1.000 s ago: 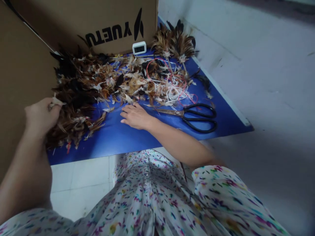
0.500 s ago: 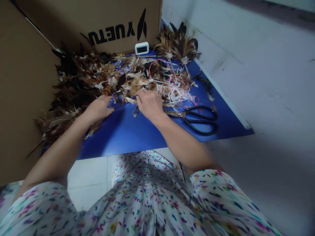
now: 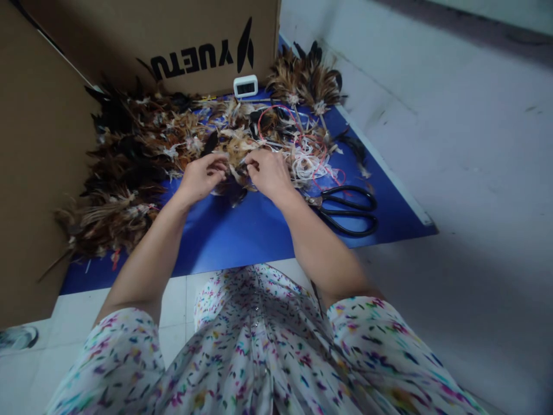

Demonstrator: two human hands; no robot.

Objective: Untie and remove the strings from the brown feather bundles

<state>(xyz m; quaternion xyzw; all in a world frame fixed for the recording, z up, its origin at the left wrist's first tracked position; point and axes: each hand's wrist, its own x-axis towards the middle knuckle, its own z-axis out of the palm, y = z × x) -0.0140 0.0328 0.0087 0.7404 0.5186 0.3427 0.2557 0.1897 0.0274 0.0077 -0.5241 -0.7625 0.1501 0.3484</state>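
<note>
Reaching over feathers (image 3: 179, 129), both hands (image 3: 270, 174) (perhaps pinching some) nearly meet.

White dark-screened device (image 3: 245, 86) before lettered cardboard (image 3: 185, 29); pale wall (image 3: 453, 144) at right.

Brown, black and cream feathers (image 3: 184, 127) lie heaped on the blue tabletop (image 3: 242, 242).

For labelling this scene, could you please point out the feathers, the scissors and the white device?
Feathers (image 3: 237, 147): head view, tan patch of the pile.
Scissors (image 3: 347, 212): head view, lower black handle.
White device (image 3: 246, 88): head view, dark screen.
</note>
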